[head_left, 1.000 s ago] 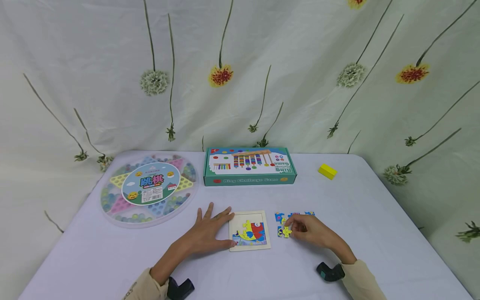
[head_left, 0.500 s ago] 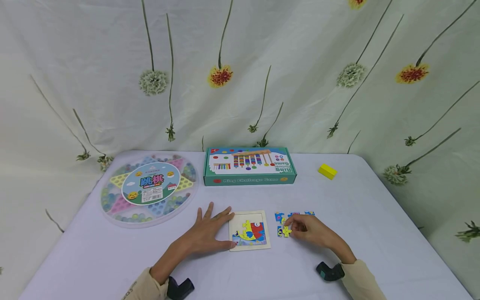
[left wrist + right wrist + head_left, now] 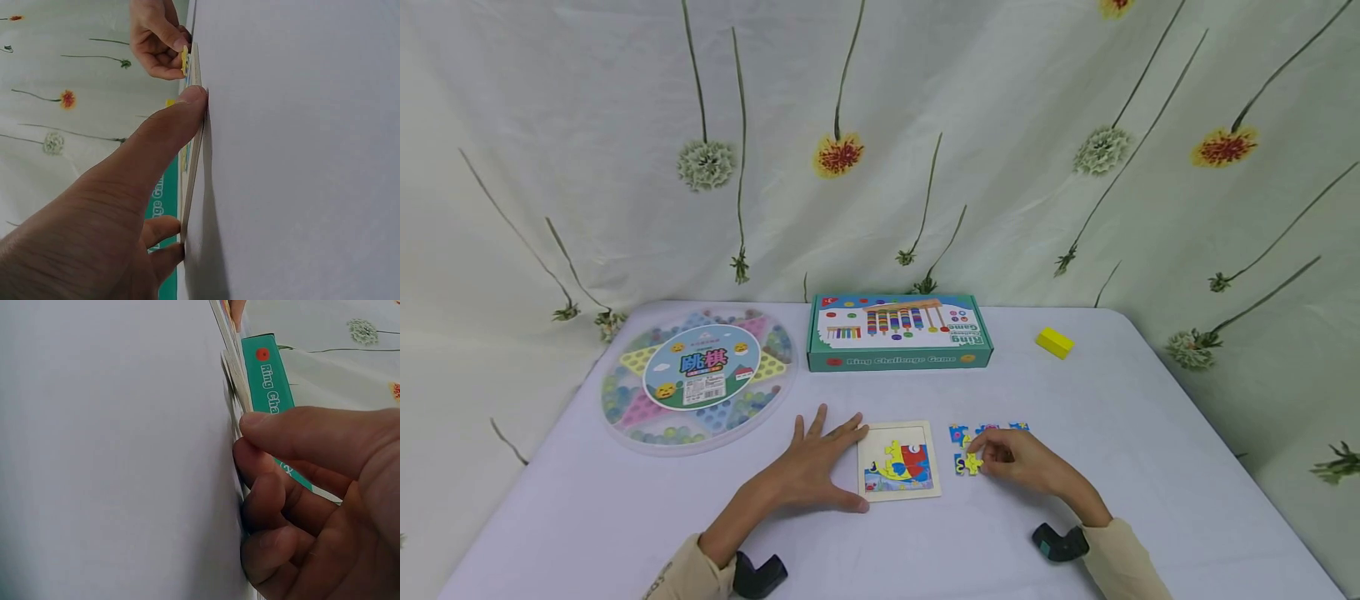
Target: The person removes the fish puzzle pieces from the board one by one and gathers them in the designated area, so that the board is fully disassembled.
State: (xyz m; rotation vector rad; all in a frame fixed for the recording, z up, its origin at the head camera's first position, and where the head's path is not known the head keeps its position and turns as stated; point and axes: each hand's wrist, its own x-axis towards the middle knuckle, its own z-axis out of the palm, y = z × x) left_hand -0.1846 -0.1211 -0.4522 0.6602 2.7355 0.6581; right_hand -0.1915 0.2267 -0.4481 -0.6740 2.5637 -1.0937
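Observation:
A square wooden puzzle tray [image 3: 898, 493] lies on the table, partly filled with red, yellow and blue pieces. My left hand [image 3: 816, 467] rests at its left side with the fingers spread; the fingertips touch the upper left edge and the thumb lies at the lower left corner. To the right of the tray, my right hand [image 3: 1018, 461] pinches a yellow puzzle piece [image 3: 973, 465] between thumb and forefinger. Several loose pieces lie around it, among them a blue one [image 3: 958, 433]; the hand partly hides others. The left wrist view shows the yellow piece [image 3: 185, 60] by the right thumb.
Behind the tray lies a green Ring Challenge Game box [image 3: 898, 362]. A round Chinese checkers set [image 3: 700, 367] with marbles is at the left. One yellow block [image 3: 1056, 342] sits at the back right. A flowered curtain [image 3: 1000, 208] hangs behind the table.
My left thumb has slid down from the tray's left edge to its lower left corner. The right hand stays in place with the yellow puzzle piece.

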